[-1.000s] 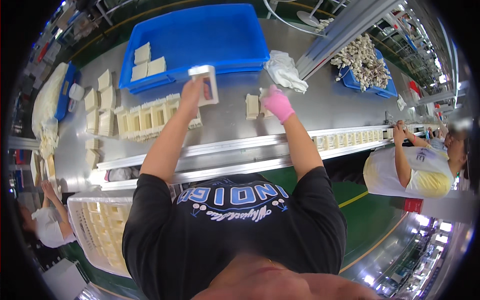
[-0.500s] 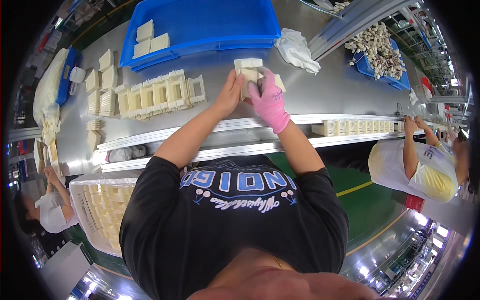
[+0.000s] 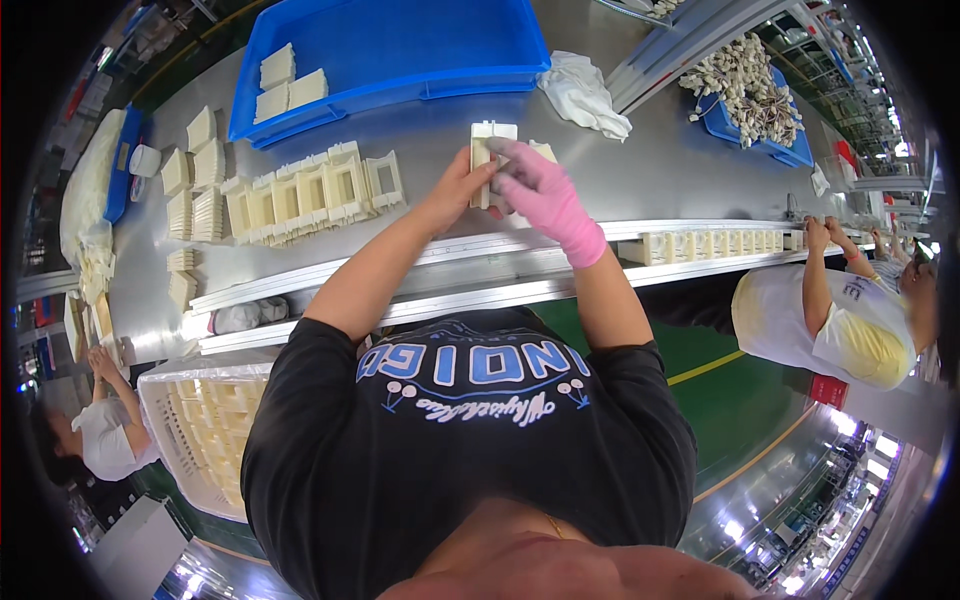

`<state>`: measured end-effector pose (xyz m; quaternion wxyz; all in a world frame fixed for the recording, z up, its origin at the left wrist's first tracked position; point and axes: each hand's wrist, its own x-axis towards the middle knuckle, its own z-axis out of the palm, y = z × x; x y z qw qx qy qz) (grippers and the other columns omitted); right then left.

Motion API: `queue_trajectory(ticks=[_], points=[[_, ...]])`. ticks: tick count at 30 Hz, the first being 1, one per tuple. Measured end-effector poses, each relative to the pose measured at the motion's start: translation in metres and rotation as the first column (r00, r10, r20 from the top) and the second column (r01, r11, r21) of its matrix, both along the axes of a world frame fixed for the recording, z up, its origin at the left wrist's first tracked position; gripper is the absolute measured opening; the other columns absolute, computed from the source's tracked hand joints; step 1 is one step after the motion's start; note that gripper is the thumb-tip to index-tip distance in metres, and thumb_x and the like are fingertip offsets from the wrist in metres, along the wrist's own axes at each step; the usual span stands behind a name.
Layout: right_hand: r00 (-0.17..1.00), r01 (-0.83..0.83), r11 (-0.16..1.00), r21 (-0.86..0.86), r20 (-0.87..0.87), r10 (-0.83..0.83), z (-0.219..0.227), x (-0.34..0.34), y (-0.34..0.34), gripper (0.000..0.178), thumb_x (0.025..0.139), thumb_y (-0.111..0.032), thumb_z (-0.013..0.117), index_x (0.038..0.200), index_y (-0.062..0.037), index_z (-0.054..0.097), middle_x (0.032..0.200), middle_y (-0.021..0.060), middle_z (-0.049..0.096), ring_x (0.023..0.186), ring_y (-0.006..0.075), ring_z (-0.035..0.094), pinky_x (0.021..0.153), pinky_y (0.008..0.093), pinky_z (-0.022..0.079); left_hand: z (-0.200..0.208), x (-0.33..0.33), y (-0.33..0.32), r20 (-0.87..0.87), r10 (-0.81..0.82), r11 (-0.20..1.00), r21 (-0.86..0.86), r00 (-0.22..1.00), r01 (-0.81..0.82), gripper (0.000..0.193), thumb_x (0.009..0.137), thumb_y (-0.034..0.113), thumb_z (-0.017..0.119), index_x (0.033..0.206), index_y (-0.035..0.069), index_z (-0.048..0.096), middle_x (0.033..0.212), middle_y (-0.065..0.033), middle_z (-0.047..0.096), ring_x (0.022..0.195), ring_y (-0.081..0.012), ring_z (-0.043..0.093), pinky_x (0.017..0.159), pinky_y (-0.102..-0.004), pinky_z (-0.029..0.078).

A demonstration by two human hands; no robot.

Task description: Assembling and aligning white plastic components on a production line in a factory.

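Note:
A cream rectangular plastic frame [image 3: 481, 160] is held up over the metal table. My bare left hand [image 3: 456, 188] grips it by its left side, thumb toward the front. My right hand [image 3: 545, 195], in a pink glove with grey fingertips, has its bent fingers on the frame's right side. Part of another pale piece [image 3: 544, 151] shows behind the gloved fingers; whether it is joined to the frame I cannot tell. To the left, a row of similar cream frames [image 3: 305, 192] stands on the table, beside stacks of thin cream panels [image 3: 207, 215].
A large blue bin [image 3: 430, 84] with a few cream pieces lies behind my hands. White cloth [image 3: 583, 95] and a blue tray of wired connectors [image 3: 755, 100] sit to the right. A metal rail [image 3: 420, 268] crosses before me. Co-workers [image 3: 825, 315] work on both sides.
My right hand has shifted slightly right, its fingers now higher on the frame. The frame has turned more upright in my left hand. The whole view has shifted a little.

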<state>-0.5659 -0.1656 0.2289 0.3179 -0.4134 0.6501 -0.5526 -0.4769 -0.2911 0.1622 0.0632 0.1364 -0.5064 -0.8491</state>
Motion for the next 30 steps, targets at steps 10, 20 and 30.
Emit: queue_trajectory(ticks=[10, 20, 30], points=[[0.954, 0.083, 0.953, -0.291, -0.254, -0.161, -0.014, -0.023, 0.007, 0.048, 0.071, -0.013, 0.055, 0.117, -0.0024, 0.045, 0.110, 0.0107, 0.047, 0.096, 0.0168, 0.047, 0.085, 0.0291, 0.037, 0.020, 0.000, 0.010, 0.060, -0.145, 0.984, -0.100, 0.988, 0.150, 0.039, 0.084, 0.024, 0.049, 0.113, 0.003, 0.034, 0.091, -0.0161, 0.054, 0.074, -0.0232, 0.060, 0.048, -0.0331, 0.050], [0.907, 0.283, 0.707, 0.648, -0.421, 0.022, 0.013, -0.024, 0.088, 0.040, 0.064, -0.026, 0.064, 0.096, -0.0031, 0.057, 0.107, 0.0152, 0.051, 0.098, 0.0334, 0.048, 0.085, 0.0388, 0.037, -0.009, -0.005, -0.063, 0.225, -0.232, 0.194, -0.943, 0.946, 0.271, 0.026, 0.078, 0.011, 0.048, 0.104, 0.009, 0.052, 0.107, -0.0095, 0.051, 0.104, -0.0264, 0.046, 0.088, -0.0365, 0.035], [0.398, 0.611, 0.758, 0.228, -0.916, -0.045, -0.037, -0.057, 0.071, 0.031, 0.066, -0.012, 0.056, 0.095, -0.0068, 0.050, 0.098, 0.0128, 0.053, 0.093, 0.0304, 0.049, 0.079, 0.0397, 0.038, -0.049, 0.015, -0.107, 0.678, -0.054, -0.538, -0.638, 0.733, 0.551, 0.015, 0.070, 0.007, 0.050, 0.083, 0.007, 0.058, 0.101, -0.0124, 0.054, 0.098, -0.0226, 0.050, 0.081, -0.0328, 0.035]])
